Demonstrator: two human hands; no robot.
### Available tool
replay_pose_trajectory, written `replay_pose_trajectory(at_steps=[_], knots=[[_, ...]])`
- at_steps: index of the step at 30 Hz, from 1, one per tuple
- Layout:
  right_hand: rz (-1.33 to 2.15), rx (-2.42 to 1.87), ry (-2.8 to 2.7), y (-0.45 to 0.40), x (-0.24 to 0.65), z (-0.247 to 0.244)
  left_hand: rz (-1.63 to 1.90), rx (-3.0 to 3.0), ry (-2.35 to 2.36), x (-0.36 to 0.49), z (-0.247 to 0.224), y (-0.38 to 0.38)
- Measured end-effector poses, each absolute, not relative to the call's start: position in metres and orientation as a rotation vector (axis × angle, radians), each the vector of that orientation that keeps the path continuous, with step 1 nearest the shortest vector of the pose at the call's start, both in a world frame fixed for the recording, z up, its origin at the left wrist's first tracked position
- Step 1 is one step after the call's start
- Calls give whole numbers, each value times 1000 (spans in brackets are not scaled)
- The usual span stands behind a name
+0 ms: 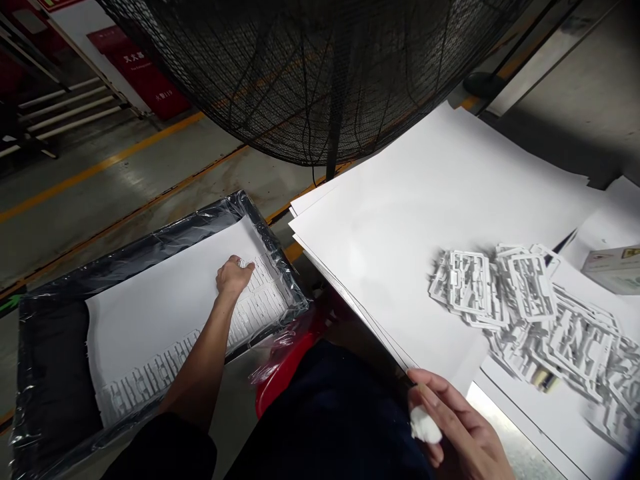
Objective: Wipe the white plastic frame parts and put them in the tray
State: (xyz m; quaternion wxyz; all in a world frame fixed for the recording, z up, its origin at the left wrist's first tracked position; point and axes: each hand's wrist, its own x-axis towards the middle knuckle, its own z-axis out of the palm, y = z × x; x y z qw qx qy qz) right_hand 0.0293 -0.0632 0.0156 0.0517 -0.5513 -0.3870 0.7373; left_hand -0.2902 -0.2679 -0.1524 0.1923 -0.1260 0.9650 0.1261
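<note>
At the near right, my right hand [457, 427] is curled with a small crumpled white wad [425, 425] between its fingers. Its fingertips are close to the edge of the white sheets [370, 247] on the table. My left hand [234, 276] reaches into the plastic-lined bin at left, its fingers closed around a small white plastic part [243, 263], partly hidden. Under it lies a white sheet [165, 287], where rows of white plastic parts [155, 370] run along the near edge and the right end.
White plastic frames [530, 287] lie piled on the table's right side, with a small carton [615, 267] behind. A large black fan [320, 73] stands at the back. The bin [45, 373] has a black plastic-covered rim. Something red [280, 387] is beside my legs.
</note>
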Motion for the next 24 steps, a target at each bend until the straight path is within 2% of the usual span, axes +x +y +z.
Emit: replay_pose_trajectory(at_steps=[12,24], knots=[[2248,-1658,-1194,-62,30,15,311,-620,2760,-298,-147,-307],[2302,-1642,-1160,-62,32,13,239,-537,2724,-300,-161,-330]])
